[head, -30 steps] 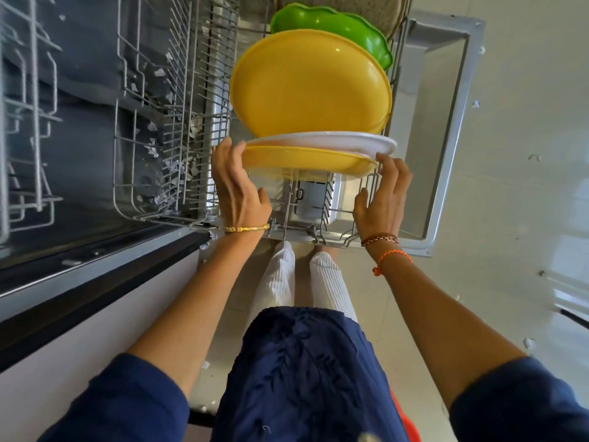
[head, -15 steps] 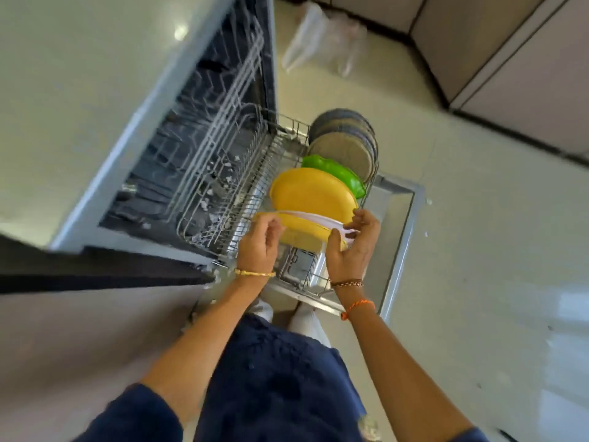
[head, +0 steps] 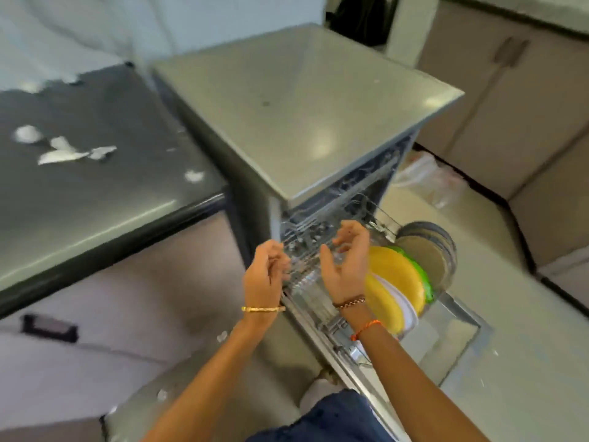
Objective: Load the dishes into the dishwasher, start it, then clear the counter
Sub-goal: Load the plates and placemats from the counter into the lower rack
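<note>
The dishwasher stands open with its lower wire rack pulled out over the door. In the rack stand two yellow plates, a white plate between them, a green plate and several grey plates behind. My left hand and my right hand hover above the rack, fingers loosely curled, holding nothing. The picture is blurred by head motion.
A dark counter to the left carries white scraps. A cabinet front with a black handle is below it. A clear plastic bag lies on the floor behind the dishwasher, near beige cabinets.
Both hands have let go of the white and yellow plates, which now stand in the rack, and have lifted up. My view has swung up and left onto the counter.
</note>
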